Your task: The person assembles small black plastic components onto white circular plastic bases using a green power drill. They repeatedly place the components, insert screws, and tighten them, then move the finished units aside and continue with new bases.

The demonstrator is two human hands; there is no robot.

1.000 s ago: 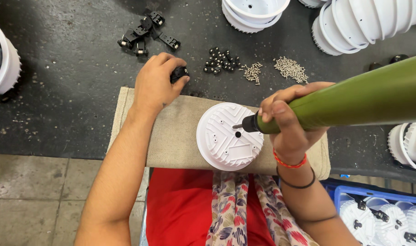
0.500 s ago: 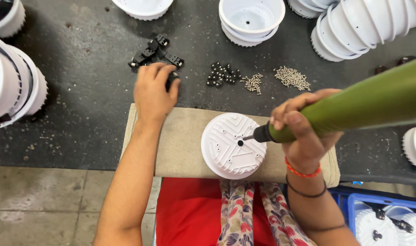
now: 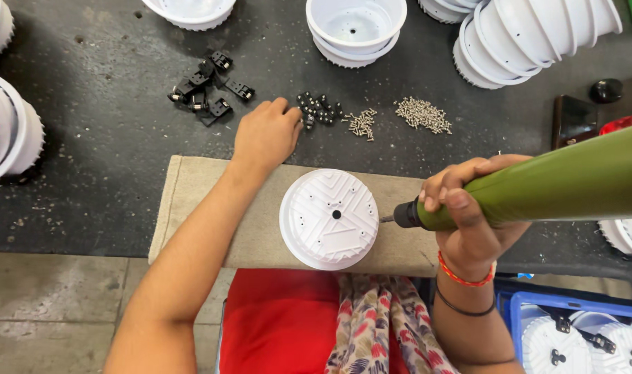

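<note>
Round white ribbed plastic pot base (image 3: 329, 218) lies unheld on the beige cloth pad (image 3: 212, 208); right hand (image 3: 468, 215) clenched around the green cylindrical power screwdriver (image 3: 537, 187) beside it, left hand (image 3: 266, 135) beyond it, fingers curled onto small black round caps (image 3: 319, 109), pinch hidden; base may skid.

One green driver (image 3: 537, 190), two screw heaps (image 3: 423, 114)

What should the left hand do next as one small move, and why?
Probably close the fingertips on one small black piece and lift it. The left hand already reaches that pile, while the right hand holds the green driver ready beside the upturned white pot.
</note>
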